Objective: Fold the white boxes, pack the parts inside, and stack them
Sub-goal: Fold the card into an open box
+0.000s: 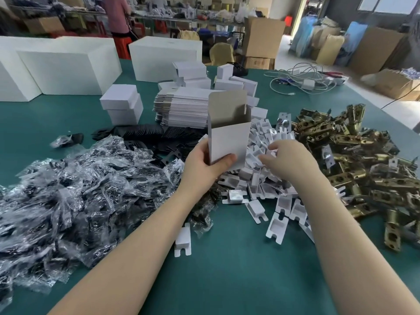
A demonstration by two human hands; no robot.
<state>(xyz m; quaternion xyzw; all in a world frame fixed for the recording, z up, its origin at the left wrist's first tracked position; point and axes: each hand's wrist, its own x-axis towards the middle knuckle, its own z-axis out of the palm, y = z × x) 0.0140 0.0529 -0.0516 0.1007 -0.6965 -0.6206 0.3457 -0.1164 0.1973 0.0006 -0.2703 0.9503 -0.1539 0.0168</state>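
Green cloth on the table [227, 269] fills the foreground, and both my bare forearms reach out across it. My left hand [204, 164] grips the bottom of an upright white box [228, 142], thumb across its front face, top flap standing open so the brown inside shows. My right hand [288, 160] rests on the heap of white card inserts [256, 178] just right of the box, fingers curled into the pieces; whether it has pinched one I cannot tell. Left of my arm lies a wide heap of clear bags with dark parts [75, 185]. On the right, a pile of brass-coloured latch parts [354, 169] touches the inserts. Behind the box sit flat black plates [159, 133], a stack of unfolded white box blanks [181, 110] and some folded small boxes [122, 108]. Further back stand large white cartons [66, 69], a tangle of pale cables [302, 80], and beyond the table brown cardboard boxes [261, 39] and cluttered benches
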